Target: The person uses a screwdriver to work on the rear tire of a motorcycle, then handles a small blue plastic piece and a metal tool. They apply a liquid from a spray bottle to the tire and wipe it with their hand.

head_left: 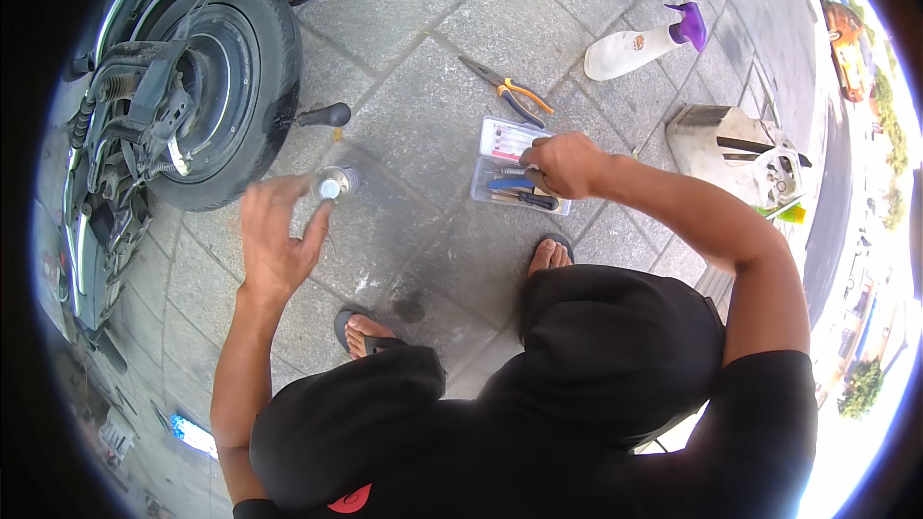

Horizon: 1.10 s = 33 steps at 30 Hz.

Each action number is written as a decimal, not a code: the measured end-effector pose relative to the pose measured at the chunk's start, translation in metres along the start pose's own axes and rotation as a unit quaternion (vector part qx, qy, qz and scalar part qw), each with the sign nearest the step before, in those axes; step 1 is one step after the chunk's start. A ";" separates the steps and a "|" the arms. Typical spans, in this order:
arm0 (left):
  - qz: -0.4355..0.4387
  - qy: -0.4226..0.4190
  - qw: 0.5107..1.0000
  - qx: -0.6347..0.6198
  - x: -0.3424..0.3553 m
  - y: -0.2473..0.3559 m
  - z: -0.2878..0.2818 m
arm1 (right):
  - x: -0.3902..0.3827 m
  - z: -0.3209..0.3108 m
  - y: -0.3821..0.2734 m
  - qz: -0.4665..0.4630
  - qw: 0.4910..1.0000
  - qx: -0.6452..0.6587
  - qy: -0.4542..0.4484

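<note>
My left hand [281, 231], slightly blurred, is open beside a small round container [336, 185] with a pale top, its thumb and fingers apart. My right hand [569, 163] has curled fingers over an open clear plastic case [481, 190] and grips something there that I cannot make out. The case holds a blue-handled tool [505, 184] and a black-handled one [538, 201]. Just beyond it lie long-nose pliers [527, 96] with orange and black handles.
A two-wheeler's rear tyre [286, 67] is at the left, with a black-handled tool [325, 115] beside it. A white spray bottle [630, 55] with a purple head lies at upper right. A worn white container [707, 135] is at the right. My sandalled feet are below the tools.
</note>
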<state>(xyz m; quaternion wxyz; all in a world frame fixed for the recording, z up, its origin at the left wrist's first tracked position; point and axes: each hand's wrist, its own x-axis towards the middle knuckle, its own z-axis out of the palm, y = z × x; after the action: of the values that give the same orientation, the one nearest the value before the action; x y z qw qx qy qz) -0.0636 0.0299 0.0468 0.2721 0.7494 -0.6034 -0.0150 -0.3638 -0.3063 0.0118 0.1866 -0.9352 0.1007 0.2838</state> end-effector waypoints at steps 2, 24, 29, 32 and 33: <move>0.089 -0.117 0.988 -0.042 0.015 0.029 -0.009 | -0.010 0.040 0.009 -0.010 0.999 -0.038 0.004; -0.428 -0.374 0.697 -0.437 0.060 0.141 0.079 | -0.041 0.009 -0.077 0.110 0.762 0.631 -0.093; -0.346 -0.408 0.734 -0.420 0.050 0.143 0.083 | -0.050 0.030 -0.079 0.064 0.779 0.621 -0.052; -0.282 -0.436 0.765 -0.382 0.048 0.141 0.088 | -0.051 0.040 -0.071 0.031 0.858 0.512 0.015; -0.262 -0.449 0.771 -0.368 0.054 0.144 0.085 | -0.049 0.048 -0.062 0.046 0.877 0.477 0.035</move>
<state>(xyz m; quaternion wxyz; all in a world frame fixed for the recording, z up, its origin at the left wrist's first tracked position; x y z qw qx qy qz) -0.2078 -0.0707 0.0520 0.2107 0.6286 -0.3857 -0.6416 -0.4097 -0.2259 0.0209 0.5927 -0.7366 0.2737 0.1767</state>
